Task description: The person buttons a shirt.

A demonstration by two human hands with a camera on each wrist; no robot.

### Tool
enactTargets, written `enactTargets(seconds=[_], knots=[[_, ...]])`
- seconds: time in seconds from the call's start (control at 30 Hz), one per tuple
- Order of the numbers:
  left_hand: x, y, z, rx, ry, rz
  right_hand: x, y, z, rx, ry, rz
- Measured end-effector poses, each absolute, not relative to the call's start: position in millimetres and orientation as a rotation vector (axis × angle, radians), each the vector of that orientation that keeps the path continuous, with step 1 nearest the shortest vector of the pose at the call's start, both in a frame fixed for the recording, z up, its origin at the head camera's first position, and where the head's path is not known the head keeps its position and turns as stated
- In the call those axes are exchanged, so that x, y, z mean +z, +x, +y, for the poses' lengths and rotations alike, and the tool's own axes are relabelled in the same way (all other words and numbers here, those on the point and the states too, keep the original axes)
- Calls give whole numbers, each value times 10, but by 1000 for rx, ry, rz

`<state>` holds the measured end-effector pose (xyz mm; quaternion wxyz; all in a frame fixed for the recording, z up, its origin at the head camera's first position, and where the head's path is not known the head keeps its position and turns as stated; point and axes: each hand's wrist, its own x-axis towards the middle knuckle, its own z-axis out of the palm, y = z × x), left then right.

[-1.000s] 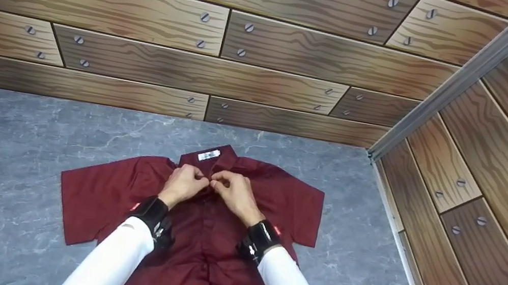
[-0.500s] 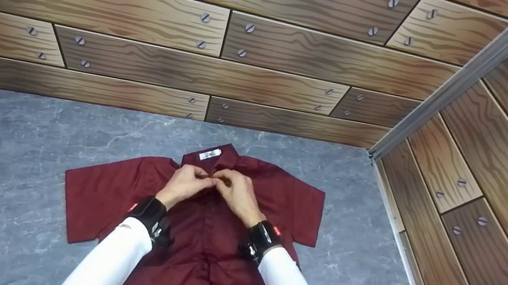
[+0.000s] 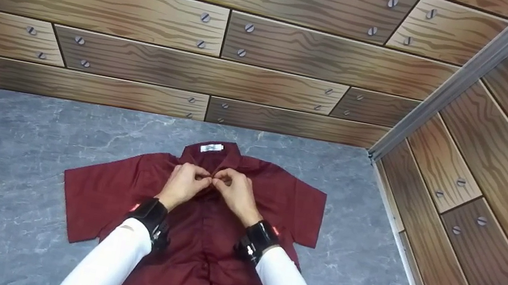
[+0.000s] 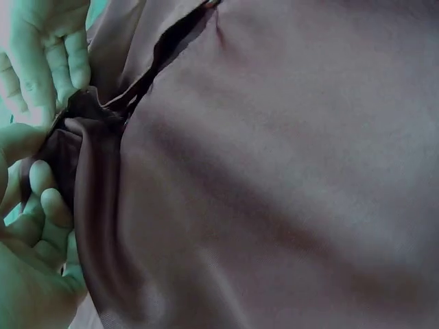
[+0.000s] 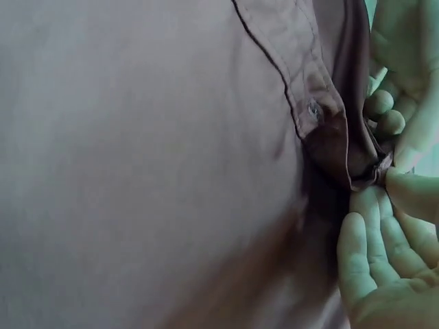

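Note:
A dark red short-sleeved shirt point(image 3: 96, 188) lies front up with its collar point(image 3: 229, 159) at the far end. My left hand point(image 3: 182, 184) pinches the front edge just below the collar between thumb and fingers. Right against it, my right hand point(image 3: 237, 195) pinches the same front edge, the fingertips of both hands meeting there. In the right wrist view a small button point(image 5: 313, 108) shows on the placket beside the gathered cloth. The left wrist view shows the folded fabric point(image 4: 96, 178) bunched between the hands. Fingertips partly hide the pinched spot.
The shirt rests on a grey marbled surface point(image 3: 13, 164). Behind it stands a wood-plank patterned wall point(image 3: 143, 62), with another plank-patterned wall point(image 3: 476, 200) at the right. A white label point(image 3: 212, 148) sits inside the collar.
The collar has turned and opened a little, so its label lies more level. Both hands stay at the same spot with small finger shifts, still pinching the front edge.

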<state>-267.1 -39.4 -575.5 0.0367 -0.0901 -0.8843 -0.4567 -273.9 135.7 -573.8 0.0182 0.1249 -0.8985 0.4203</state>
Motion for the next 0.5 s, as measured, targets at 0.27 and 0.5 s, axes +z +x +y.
enactTargets(seconds=[0.27,0.5], knots=[[-5762,-2699,-381,-1534,-105,-2688,-5675,-2725,1321,1334,271,-2827],[-5758,-2704,-378,-1571,-95,-2690,-5657,-2734,1331,1586,237,-2832]])
